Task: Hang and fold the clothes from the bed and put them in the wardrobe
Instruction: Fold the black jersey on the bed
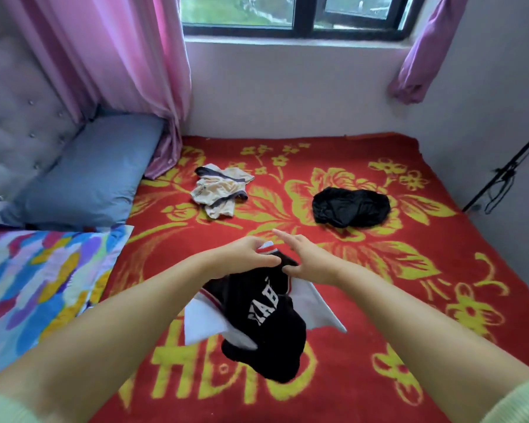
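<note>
Head view looks down on both arms stretched over the bed point(440, 270), where the left hand point(251, 254) pinches the top edge of a black shirt point(266, 325) with white sleeves and white lettering, lifting it so it hangs above the blanket. The right hand point(306, 261) is released, fingers straight and together, its thumb side touching the shirt's upper edge without gripping it. To do this step well, the right hand should probably take the other shoulder or collar corner, so the shirt can be spread level and shaken flat before it is laid down for folding or carried to a hanger; held by one point it bunches and twists, as the lower half shows. A fair judgement is that the task is at an early stage, since two more garments wait: a cream garment point(220, 190) crumpled toward the far left and a black garment point(351, 207) heaped toward the far right, well apart from each other. The bed carries a red blanket with yellow flowers. A blue pillow point(92, 172) lies at the far left against a tufted headboard point(19, 126), with a multicoloured pillow point(43, 285) nearer. Pink curtains point(119, 62) frame a window point(293, 13) on the far wall, and a black stand point(507, 175) leans at the right. No wardrobe is in view.
</note>
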The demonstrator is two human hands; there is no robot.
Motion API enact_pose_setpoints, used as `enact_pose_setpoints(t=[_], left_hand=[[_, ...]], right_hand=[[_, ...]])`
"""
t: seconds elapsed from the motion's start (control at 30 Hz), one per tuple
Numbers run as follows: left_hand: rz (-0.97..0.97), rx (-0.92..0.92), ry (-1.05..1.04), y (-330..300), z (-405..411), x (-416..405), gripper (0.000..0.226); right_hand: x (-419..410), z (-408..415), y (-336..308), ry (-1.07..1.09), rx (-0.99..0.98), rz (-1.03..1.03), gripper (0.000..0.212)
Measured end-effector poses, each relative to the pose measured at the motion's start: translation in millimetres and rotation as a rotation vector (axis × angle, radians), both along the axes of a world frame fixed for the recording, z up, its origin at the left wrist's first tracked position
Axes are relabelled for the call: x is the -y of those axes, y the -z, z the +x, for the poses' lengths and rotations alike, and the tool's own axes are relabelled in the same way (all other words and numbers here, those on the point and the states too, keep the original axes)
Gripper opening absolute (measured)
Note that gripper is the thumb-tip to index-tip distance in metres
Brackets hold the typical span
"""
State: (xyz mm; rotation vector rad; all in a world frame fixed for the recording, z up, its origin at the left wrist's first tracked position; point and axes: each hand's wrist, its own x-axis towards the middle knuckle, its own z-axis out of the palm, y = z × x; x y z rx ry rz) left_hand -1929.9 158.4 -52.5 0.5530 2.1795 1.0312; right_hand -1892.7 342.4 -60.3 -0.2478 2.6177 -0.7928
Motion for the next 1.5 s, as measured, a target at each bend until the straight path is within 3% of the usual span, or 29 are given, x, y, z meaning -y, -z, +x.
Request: enact_pose_setpoints(t=[0.07,0.17,0.3,0.37,0.47,0.53,0.6,0.7,0.8,0.9,1.0,1.07,1.17,1.3,1.37,1.5], left_hand=[[-0.086,-0.073,0.113,-16.9,1.4,-8.5,0.016],[-0.159,-0.043,0.181,-29.1,-0.5,-10.5,0.023],[-0.142,0.041,0.116,-40.9,-10.1,13.9,0.034],[-0.106,0.055,0.069,-44.9,-18.1,29.5,0.031],[-0.029,-0.149,-0.085,-57.5,-37.0,48.8,0.036],[0.073,-0.235,-0.167,-75.5,-46.1,57.0,0.027],[0.095,-0.280,-0.190,-97.6,-53.1,66.4,0.018],[-0.026,-0.367,-0.151,-120.2,-64.0,83.8,0.016],[-0.344,-0.580,-0.026,-127.6,-73.5,102.7,0.029],[-0.753,-0.876,0.245,-128.7,-70.9,102.8,0.024],[-1.017,-1.073,0.378,-126.1,-66.9,87.7,0.023],[-1.045,-1.122,0.298,-121.5,-68.4,82.2,0.027],[-1.009,-1.202,0.205,-117.5,-70.9,86.4,0.027],[-0.699,-1.275,0.085,-113.9,-71.2,103.9,0.026],[-0.415,-1.152,-0.029,-115.1,-70.2,107.4,0.026],[0.079,-0.640,-0.188,-128.4,-58.6,101.3,0.020]], right_hand=[[5.9,-1.1,-14.3,-0.095,-0.007,0.017,0.056],[10.9,0.1,-26.6,-0.162,0.059,0.087,0.025],[-0.5,-3.9,-59.2,0.018,0.038,-0.116,0.005],[-7.5,-8.7,-84.9,0.104,0.016,-0.304,0.004],[-18.4,-14.2,-121.6,0.211,-0.065,-0.546,0.021],[-29.1,-20.2,-137.6,0.225,-0.070,-0.583,0.032],[-36.7,-28.4,-148.5,0.170,-0.074,-0.414,0.036],[-47.3,-42.0,-155.4,0.073,-0.191,0.056,0.034],[-64.8,-49.6,-162.6,0.056,-0.383,0.419,0.025],[-72.7,-55.2,-158.4,-0.051,-0.517,0.827,0.023],[-63.7,-61.0,-146.5,-0.150,-0.571,1.022,0.021],[-58.0,-61.5,-138.7,-0.156,-0.715,0.938,0.019],[-63.8,-60.1,-131.8,-0.037,-0.935,0.608,0.017],[-70.7,-60.1,-136.3,0.205,-0.573,0.214,0.007],[-75.4,-63.2,-137.9,0.295,-0.508,0.058,0.012],[-73.7,-63.1,-143.3,0.407,-0.473,-0.445,0.014]])
